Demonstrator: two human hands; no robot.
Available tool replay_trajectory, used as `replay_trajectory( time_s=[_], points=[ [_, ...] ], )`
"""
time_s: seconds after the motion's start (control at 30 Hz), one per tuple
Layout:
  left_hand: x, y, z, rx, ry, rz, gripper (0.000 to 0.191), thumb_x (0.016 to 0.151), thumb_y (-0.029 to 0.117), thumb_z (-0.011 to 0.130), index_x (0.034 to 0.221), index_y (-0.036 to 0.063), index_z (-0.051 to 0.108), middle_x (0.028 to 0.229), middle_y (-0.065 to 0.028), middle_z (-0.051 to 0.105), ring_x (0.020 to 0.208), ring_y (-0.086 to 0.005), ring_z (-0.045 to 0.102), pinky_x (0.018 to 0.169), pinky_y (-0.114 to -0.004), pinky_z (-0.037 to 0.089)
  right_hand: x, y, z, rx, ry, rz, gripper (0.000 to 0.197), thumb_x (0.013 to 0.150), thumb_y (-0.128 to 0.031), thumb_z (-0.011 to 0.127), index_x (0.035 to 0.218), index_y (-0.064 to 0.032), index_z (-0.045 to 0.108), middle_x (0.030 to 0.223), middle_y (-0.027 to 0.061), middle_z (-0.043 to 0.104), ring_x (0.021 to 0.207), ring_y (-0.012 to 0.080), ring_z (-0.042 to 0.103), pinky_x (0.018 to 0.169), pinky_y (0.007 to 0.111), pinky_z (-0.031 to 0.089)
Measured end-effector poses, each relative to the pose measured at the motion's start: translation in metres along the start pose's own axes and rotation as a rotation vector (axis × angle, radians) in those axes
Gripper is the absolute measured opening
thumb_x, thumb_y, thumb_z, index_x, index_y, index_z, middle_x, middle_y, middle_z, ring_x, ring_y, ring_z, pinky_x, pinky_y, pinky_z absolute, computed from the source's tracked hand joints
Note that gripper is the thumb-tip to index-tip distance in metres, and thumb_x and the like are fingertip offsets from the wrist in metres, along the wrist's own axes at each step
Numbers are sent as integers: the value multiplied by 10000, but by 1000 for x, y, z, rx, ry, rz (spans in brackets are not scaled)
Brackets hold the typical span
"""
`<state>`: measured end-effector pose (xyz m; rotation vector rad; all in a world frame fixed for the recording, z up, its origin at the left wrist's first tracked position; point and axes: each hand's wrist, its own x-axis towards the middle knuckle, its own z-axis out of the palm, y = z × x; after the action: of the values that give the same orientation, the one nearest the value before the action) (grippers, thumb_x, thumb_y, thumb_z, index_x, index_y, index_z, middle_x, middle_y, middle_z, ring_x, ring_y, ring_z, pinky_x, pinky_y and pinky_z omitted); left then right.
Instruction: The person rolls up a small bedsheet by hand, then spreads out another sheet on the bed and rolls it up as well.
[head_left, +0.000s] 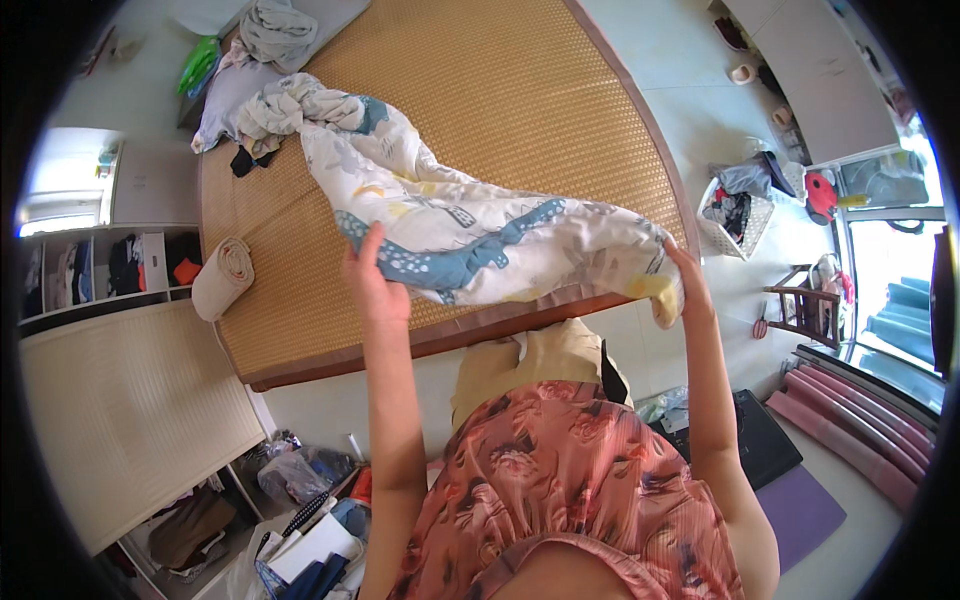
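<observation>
A white quilt (450, 225) printed with blue dinosaurs and grey and yellow shapes stretches between my two hands. My left hand (375, 281) grips its near left edge, thumb on top. At the near right corner, my right hand (690, 281) holds the bunched cloth, with a yellow-tinted end hanging below. The quilt's far part lies twisted and heaped on the bed, which is covered by a woven tan mat (525, 90). Beneath the cloth, the bed's brown near edge (330, 367) shows in front of my legs.
A rolled cream textile (223, 277) sits at the mat's left edge. Far left are a pale pillow (236, 101) and a folded grey blanket (277, 30). To the right stand a white laundry basket (739, 217), a small wooden chair (806, 304) and pink rolls (847, 435).
</observation>
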<state>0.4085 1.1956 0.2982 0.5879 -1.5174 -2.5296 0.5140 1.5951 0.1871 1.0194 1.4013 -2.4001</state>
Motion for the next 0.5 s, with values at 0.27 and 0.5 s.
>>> replay_trajectory(
  time_s=[0.27,0.5],
  points=[
    [32,22,-22,-48,11,-28,419,844,112,654,1208,-52,528,1168,-140,606,1072,-279,593,950,-404,474,24,-12,5,-135,86,3,390,898,-274,616,1150,23,600,1041,141,661,913,213,654,789,313,522],
    [-3,-50,13,968,-287,191,378,869,263,637,1113,-18,567,985,-168,627,919,-279,621,833,-380,500,-9,-1,98,-651,-135,-499,526,913,-306,588,1329,-8,465,1266,147,564,1159,251,540,957,370,425]
  ],
)
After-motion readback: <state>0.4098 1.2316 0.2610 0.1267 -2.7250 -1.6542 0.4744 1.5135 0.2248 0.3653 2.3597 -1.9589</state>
